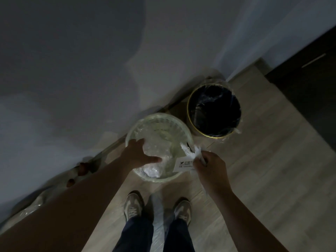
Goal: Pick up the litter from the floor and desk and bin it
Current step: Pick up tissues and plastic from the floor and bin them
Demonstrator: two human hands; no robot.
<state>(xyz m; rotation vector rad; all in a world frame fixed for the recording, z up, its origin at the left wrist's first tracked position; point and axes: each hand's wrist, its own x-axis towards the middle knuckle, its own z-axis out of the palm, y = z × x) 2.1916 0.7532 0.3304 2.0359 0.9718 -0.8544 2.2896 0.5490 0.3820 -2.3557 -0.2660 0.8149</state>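
Right fingers (199, 161) around tissue (189, 151), over bin (158, 116)

The nearer bin (160, 115) is a pale, creamy green with a ribbed pattern of upright slats round its wall. It is lined with clear, glinting film (163, 137). The far bin (209, 132) is black with thin gold rims (its liner is clear as well). The twisted scrap (187, 151) and the crumpled wad (152, 172) are white. The card (183, 163) is white with dark print. The floor (254, 160) shows pale wood planks and the wall (91, 70) is greyish white. The shoes (133, 204) are grey and white, the trousers (138, 233) dark navy.
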